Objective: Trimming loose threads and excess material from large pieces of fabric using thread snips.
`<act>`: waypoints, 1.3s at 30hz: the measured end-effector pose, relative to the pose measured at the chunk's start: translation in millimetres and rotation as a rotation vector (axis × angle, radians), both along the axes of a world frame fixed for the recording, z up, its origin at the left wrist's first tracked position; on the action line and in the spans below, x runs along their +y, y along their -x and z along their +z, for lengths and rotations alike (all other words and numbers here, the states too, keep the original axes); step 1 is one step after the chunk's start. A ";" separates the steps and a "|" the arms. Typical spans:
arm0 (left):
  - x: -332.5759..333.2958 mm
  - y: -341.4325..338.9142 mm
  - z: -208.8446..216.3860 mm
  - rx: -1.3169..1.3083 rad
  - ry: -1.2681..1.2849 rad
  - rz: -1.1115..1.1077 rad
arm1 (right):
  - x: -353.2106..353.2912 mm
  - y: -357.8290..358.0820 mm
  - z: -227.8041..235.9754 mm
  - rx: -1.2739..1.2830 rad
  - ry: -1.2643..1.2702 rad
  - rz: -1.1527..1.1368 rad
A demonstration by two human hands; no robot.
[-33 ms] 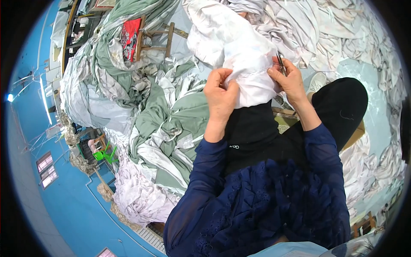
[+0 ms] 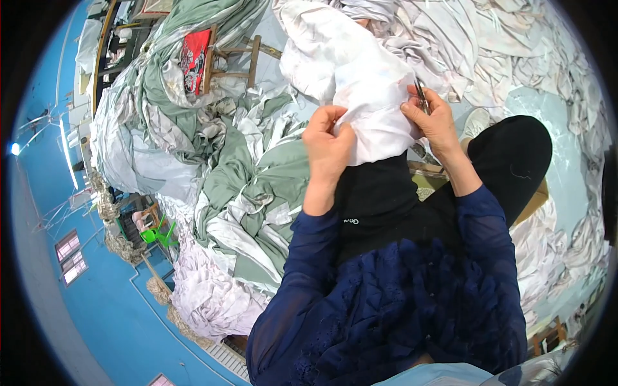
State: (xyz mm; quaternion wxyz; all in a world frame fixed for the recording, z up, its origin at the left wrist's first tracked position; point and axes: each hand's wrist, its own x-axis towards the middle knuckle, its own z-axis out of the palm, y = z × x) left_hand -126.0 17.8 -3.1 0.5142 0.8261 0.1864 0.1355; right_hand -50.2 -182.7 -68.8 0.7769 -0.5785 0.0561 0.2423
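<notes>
A white cloth [image 2: 370, 83] with faint coloured marks lies draped over my lap and the black trousers. My left hand [image 2: 328, 143] pinches its left edge between thumb and fingers. On the opposite side my right hand [image 2: 438, 122] grips the cloth between thumb and forefinger. A slim dark metal tool [image 2: 421, 95], looking like small thread snips, is tucked in that same hand with its tip pointing away from me. The stretch of cloth between both hands is pulled fairly flat. My other fingers are partly hidden by the cloth.
Green and white fabric [image 2: 264, 174] is heaped on my left, pale fabric [image 2: 476, 45] at far right. A wooden stool [image 2: 252, 61] with a red cloth [image 2: 195, 61] stands far left. A green chair [image 2: 158, 233] is beyond the heap. A light shoe [image 2: 477, 121] shows by my right knee.
My left hand has shifted slightly left, with the cloth's edge moving along with it. My right hand stays almost where it was.
</notes>
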 end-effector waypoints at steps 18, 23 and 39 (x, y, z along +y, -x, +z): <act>22.7 18.6 33.0 0.019 -0.625 -0.078 | 3.7 1.0 11.8 -0.281 0.003 -0.017; -51.5 -8.8 45.9 -0.150 -0.291 -0.309 | 7.4 -1.7 10.4 -0.340 -0.010 -0.011; -72.4 -36.4 14.7 -0.068 -0.431 -0.261 | -11.9 -0.8 26.3 -0.482 0.289 -0.075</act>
